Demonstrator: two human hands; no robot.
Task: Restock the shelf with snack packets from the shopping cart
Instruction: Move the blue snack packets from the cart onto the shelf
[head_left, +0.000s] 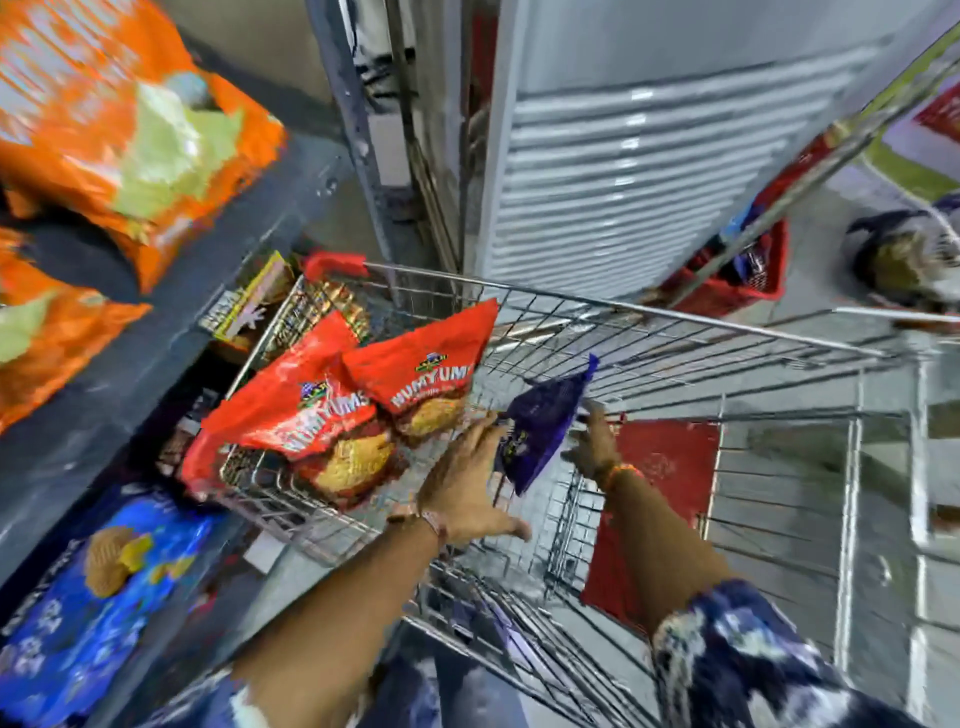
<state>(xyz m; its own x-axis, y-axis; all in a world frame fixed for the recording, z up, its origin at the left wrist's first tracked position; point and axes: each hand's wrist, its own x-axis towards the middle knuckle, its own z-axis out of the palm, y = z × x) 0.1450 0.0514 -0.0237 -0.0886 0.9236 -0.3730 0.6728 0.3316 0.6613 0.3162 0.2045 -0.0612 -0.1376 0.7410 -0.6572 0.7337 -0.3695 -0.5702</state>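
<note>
Your shopping cart (649, 332) stands hard against the shelf (171, 332) on your left, its wire rim running from the red corner cap at the far left across to the right. The near and right part of the basket is bare wire, so there is open room there for your arms. The far left corner is crowded.

Two red packets (332, 410) lie in that far left corner, tilted, long axes running from the near left edge up toward the far rim, one overlapping the other. Both read "NUMYUMS" in white letters.

Your right hand (595, 447) pinches a purple packet (543, 423) above the middle of the basket; it hangs with its long axis nearly upright, top corner toward the far rim. Its print is too blurred to read. Your left hand (467, 483) is spread flat, fingers wide, touching the packet's left edge but closed on nothing.

Orange packets (130, 150) sit on the upper shelf, blue packets (93, 597) on the lower one; their writing is blurred.
</note>
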